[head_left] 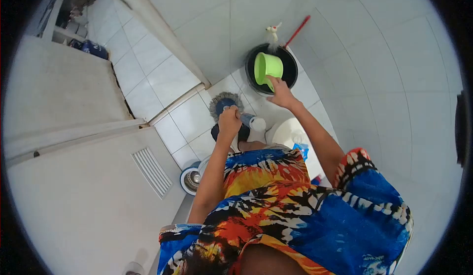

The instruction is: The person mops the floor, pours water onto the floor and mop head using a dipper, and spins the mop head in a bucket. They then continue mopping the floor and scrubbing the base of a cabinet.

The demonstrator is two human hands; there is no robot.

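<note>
The right hand (pixel 282 95) reaches forward with its fingers clamped on the handle of a green scoop (pixel 267 68). The scoop is tipped on its side with its open mouth towards the camera, and it sits in the mouth of a black bucket (pixel 291 73) on the tiled floor (pixel 172 85). Whether there is water in the bucket cannot be seen, because the scoop covers most of its opening. Behind the bucket, a red-handled brush (pixel 297 30) with a white head leans against the wall. The left hand (pixel 230 121) is nearer the body, with its fingers curled together in a fist. A bottle (pixel 253 122), blue-grey at one end and white at the other, sticks out from the fist's right side. A round grey fringed mop head (pixel 225 103) with a blue centre lies just beyond the knuckles. Whether the fist grips the bottle or a handle belonging to the mop head cannot be told, since the hand hides the join. A dark shape under the left wrist is too covered to identify. The person's bright patterned garment (pixel 295 211) hides the floor below and part of a white rounded fixture (pixel 288 132). A blue packet (pixel 301 150) is just visible at the garment's edge. Lower left, a round metal object (pixel 191 179) is half cut off by a white door (pixel 88 196) with a vent.
</note>
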